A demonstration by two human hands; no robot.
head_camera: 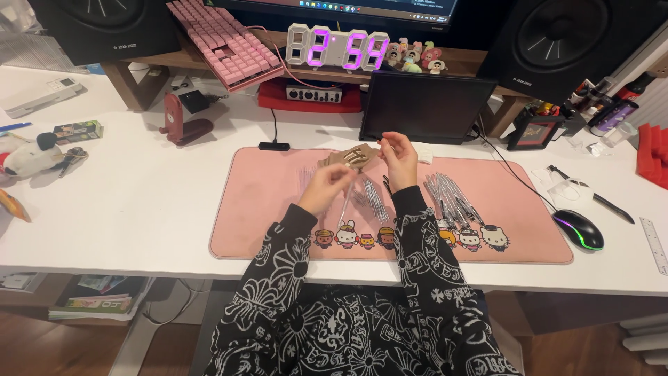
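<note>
A person seated at a white surface works over a pink desk mat, both hands raised just above it. The left hand has its grip closed around a thin clear sleeve that hangs down from the fingers toward the mat. The right hand pinches something small between thumb and fingertips; what it pinches is too fine to make out. Just behind the two hands lies a tan card with a dark clip, close to both and touching the mat.

More clear sleeves lie in two groups: a small fan between the forearms and a larger heap to the right, by the right sleeve of the patterned black top.

Judged from this, the work is the handling of one sleeve at a time. It goes best with the sleeve kept hanging straight from a light pinch near its top, the other hand meeting it close to that pinch so the film does not buckle, and both hands held low over the mat so anything dropped lands there. The two piles want keeping apart, so handled and unhandled pieces do not mix.

A glowing mouse and a small dark screen stand well clear.
</note>
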